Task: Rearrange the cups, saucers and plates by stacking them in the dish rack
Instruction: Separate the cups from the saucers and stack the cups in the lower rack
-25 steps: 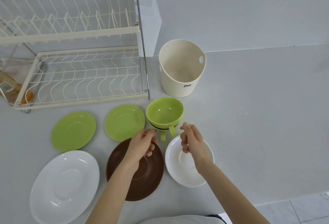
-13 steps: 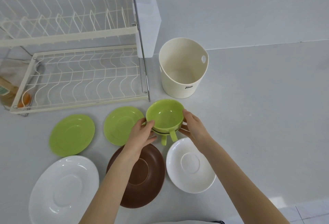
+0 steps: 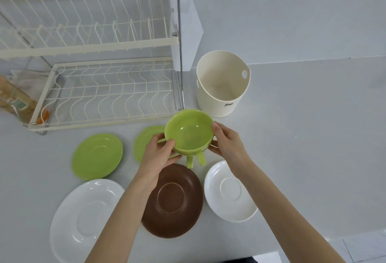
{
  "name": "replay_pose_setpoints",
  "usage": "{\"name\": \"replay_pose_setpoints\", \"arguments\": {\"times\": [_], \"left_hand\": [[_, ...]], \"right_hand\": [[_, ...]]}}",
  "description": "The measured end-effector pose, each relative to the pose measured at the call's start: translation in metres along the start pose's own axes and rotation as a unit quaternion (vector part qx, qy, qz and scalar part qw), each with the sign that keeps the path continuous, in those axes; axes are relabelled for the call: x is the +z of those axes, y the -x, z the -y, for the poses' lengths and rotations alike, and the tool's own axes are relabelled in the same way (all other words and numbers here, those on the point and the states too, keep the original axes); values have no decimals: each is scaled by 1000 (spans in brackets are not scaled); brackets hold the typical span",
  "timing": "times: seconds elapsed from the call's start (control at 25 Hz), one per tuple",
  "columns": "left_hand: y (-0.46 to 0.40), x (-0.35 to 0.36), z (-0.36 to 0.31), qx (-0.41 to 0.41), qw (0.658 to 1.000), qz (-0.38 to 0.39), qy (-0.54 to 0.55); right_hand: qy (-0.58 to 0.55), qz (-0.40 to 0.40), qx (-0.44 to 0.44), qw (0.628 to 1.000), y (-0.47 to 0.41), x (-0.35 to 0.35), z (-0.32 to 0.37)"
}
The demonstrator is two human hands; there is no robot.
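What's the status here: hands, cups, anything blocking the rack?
Left hand and right hand both grip the stacked green cups. Cups above the counter, not yet in the dish rack. Nothing blocking the lower tier.

Nested green cups [image 3: 189, 132] sat upright, handles pointing near, in front of the empty cream dish rack [image 3: 108, 93]; saucers and plates lay flat nearby.
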State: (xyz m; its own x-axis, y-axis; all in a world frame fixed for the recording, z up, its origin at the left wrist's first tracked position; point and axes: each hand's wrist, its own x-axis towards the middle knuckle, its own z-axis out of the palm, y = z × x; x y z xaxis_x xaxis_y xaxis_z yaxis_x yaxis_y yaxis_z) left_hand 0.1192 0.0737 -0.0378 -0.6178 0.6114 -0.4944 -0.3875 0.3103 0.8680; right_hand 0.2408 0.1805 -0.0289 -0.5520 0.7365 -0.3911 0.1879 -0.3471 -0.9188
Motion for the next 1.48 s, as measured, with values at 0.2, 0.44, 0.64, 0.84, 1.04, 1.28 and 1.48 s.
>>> {"name": "replay_pose_setpoints", "arguments": {"times": [0.2, 0.44, 0.64, 0.84, 1.04, 1.28, 1.48], "left_hand": [[5, -45, -18, 22, 1000, -10, -12], [-1, -113, -34, 23, 999, -31, -20], [-24, -169, -58, 29, 999, -34, -30], [-59, -214, -83, 44, 997, -43, -37], [-101, -243, -101, 44, 997, -55, -29], [-144, -257, -113, 36, 998, -57, -4], [-160, -257, -111, 42, 997, -72, 7]], "right_hand": [[-9, 16, -19, 1000, 6, 46, 10], [-7, 8, 0, 1000, -3, 118, 10], [-17, 6, 11, 1000, -21, 178, 19], [1, 11, 14, 1000, -55, 231, 36], [-2, 15, 38, 999, -97, 273, 44], [46, -7, 29, 999, -139, 298, 49], [84, -7, 39, 996, -159, 308, 48]]}}
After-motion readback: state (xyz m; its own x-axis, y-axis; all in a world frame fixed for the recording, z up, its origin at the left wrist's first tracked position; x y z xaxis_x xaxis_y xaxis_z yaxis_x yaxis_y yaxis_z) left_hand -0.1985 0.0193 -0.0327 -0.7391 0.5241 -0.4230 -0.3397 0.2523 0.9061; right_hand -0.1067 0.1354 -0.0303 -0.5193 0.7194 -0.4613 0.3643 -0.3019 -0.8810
